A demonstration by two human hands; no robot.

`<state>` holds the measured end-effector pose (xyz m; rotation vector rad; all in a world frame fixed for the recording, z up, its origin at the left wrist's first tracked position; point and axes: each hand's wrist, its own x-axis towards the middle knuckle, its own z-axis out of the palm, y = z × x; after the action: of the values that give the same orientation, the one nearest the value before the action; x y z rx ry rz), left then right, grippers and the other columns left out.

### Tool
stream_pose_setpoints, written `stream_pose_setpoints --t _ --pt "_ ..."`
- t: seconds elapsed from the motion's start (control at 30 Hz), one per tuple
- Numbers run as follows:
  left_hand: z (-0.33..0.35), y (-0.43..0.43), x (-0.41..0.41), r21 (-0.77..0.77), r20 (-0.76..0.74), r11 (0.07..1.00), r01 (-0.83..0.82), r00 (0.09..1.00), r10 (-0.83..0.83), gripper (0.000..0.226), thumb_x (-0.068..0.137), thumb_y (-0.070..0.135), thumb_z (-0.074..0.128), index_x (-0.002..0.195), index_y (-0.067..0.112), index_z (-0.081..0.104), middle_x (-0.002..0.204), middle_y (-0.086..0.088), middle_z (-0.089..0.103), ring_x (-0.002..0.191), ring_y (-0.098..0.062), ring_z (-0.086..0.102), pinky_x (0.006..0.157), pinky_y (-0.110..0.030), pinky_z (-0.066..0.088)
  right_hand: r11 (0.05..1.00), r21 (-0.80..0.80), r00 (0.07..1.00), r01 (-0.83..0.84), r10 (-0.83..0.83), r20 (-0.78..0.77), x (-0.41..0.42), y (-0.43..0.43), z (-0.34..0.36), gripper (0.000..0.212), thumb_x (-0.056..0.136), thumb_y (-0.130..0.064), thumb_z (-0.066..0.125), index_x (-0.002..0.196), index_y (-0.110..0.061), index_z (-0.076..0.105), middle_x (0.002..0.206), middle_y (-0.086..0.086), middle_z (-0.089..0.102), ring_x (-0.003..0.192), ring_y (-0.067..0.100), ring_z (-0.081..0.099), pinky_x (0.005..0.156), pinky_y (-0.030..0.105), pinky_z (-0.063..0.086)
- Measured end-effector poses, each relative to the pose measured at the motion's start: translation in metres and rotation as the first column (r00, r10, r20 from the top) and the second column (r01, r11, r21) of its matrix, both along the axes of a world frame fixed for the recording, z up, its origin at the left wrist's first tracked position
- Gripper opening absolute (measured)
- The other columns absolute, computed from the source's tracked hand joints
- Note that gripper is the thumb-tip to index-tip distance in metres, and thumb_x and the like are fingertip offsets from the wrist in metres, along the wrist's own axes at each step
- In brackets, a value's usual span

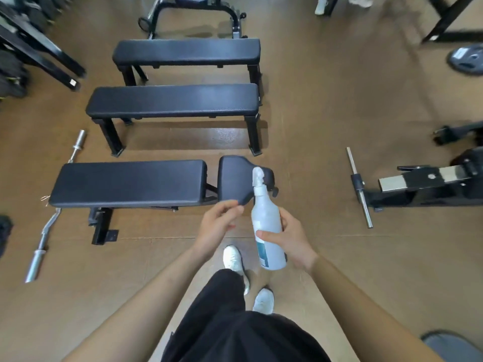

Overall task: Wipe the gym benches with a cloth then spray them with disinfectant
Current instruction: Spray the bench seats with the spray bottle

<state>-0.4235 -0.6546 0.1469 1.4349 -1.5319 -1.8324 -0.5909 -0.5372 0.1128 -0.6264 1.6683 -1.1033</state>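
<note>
Three black padded gym benches stand in a row on the brown floor: the nearest bench (128,184) with a separate seat pad (234,180), a middle bench (172,100) and a far bench (187,51). My right hand (290,237) grips a pale blue spray bottle (268,223) around its body, its white nozzle pointing up over the seat pad. My left hand (218,224) hovers just left of the bottle with loosely curled fingers and holds nothing. No cloth is in view.
A curl bar (49,220) lies on the floor left of the nearest bench. A machine base with a steel bar (359,186) sits at the right. A weight plate (466,60) lies far right. Racks (39,45) stand at upper left. My white shoes (232,258) are below.
</note>
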Motion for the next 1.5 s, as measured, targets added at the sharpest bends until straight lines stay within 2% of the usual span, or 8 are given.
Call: stream_pose_setpoints --t 0.23,0.47,0.63,0.73,0.9,1.23,1.33,1.5 --pt "-0.019 -0.044 -0.063 0.017 0.003 0.966 -0.259 0.966 0.259 0.036 0.084 0.033 0.084 0.108 0.017 0.064 0.105 0.005 0.072 0.091 -0.007 0.067 0.082 -0.026 0.054 0.968 0.156 0.911 -0.194 0.237 -0.338 0.000 -0.042 -0.014 0.084 0.067 -0.038 0.092 0.139 -0.030 0.050 0.128 -0.019 0.058 0.117 0.003 0.054 0.102 0.026 0.045" --pt "-0.051 -0.104 -0.032 0.179 0.055 0.696 -0.696 0.713 0.699 0.024 0.080 0.019 0.081 0.081 0.003 0.064 0.065 -0.007 0.067 0.060 -0.019 0.060 0.067 -0.033 0.052 0.861 0.171 0.716 -0.480 0.496 -0.490 0.016 -0.122 -0.016 0.079 0.068 -0.033 0.089 0.138 -0.027 0.054 0.117 -0.021 0.055 0.103 -0.007 0.046 0.089 0.001 0.033" --pt "-0.049 -0.132 -0.012 0.247 -0.010 0.614 -0.750 0.631 0.775 0.023 0.076 0.011 0.080 0.085 0.009 0.058 0.071 -0.006 0.063 0.062 -0.018 0.063 0.067 -0.034 0.053 0.794 0.185 0.553 -0.579 0.550 -0.625 0.025 -0.169 -0.033 0.084 0.060 -0.056 0.079 0.133 -0.020 0.058 0.114 -0.006 0.068 0.103 0.014 0.060 0.090 0.027 0.047" --pt "-0.047 -0.135 -0.006 0.227 -0.065 0.605 -0.763 0.608 0.791 0.032 0.072 0.014 0.081 0.097 0.017 0.061 0.086 -0.001 0.066 0.076 -0.019 0.065 0.075 -0.038 0.057 0.776 0.149 0.529 -0.612 0.543 -0.652 0.028 -0.189 -0.038 0.084 0.061 -0.061 0.075 0.132 -0.019 0.060 0.110 -0.004 0.069 0.098 0.014 0.062 0.087 0.022 0.046" --pt "-0.046 -0.134 -0.002 0.099 -0.008 0.549 -0.830 0.551 0.835 0.047 0.074 0.027 0.088 0.111 0.028 0.059 0.114 -0.008 0.070 0.096 -0.026 0.073 0.083 -0.045 0.063 0.650 0.252 0.430 -0.717 0.697 -0.574 0.032 -0.218 -0.026 0.082 0.063 -0.061 0.080 0.134 -0.040 0.045 0.109 -0.015 0.061 0.101 0.011 0.060 0.085 0.029 0.049" --pt "-0.023 -0.131 -0.041 0.100 0.024 0.309 -0.946 0.313 0.950 0.021 0.089 0.007 0.072 0.095 0.014 0.053 0.084 -0.009 0.066 0.065 -0.019 0.071 0.070 -0.041 0.061 0.401 0.091 0.327 -0.912 0.842 -0.429 -0.024 -0.244 -0.010 0.091 0.066 -0.054 0.084 0.143 -0.051 0.037 0.137 -0.030 0.048 0.122 0.002 0.051 0.096 0.029 0.048" --pt "-0.017 -0.121 -0.063 0.102 -0.025 0.219 -0.970 0.217 0.976 0.029 0.084 0.001 0.073 0.102 0.014 0.054 0.088 -0.010 0.063 0.067 -0.022 0.069 0.072 -0.044 0.062 0.285 0.133 0.247 -0.949 0.938 -0.242 -0.075 -0.245 -0.013 0.085 0.073 -0.046 0.087 0.144 -0.039 0.042 0.132 -0.023 0.049 0.118 0.003 0.050 0.093 0.022 0.044" --pt "-0.018 -0.104 -0.114 0.076 0.050 0.103 -0.992 0.107 0.993 0.053 0.075 0.029 0.084 0.119 0.022 0.054 0.107 -0.011 0.071 0.083 -0.022 0.074 0.069 -0.042 0.065 0.301 0.075 0.296 -0.951 0.953 -0.064 -0.135 -0.241 -0.016 0.066 0.078 -0.032 0.087 0.133 -0.034 0.051 0.116 -0.026 0.057 0.107 -0.003 0.058 0.080 0.010 0.050"
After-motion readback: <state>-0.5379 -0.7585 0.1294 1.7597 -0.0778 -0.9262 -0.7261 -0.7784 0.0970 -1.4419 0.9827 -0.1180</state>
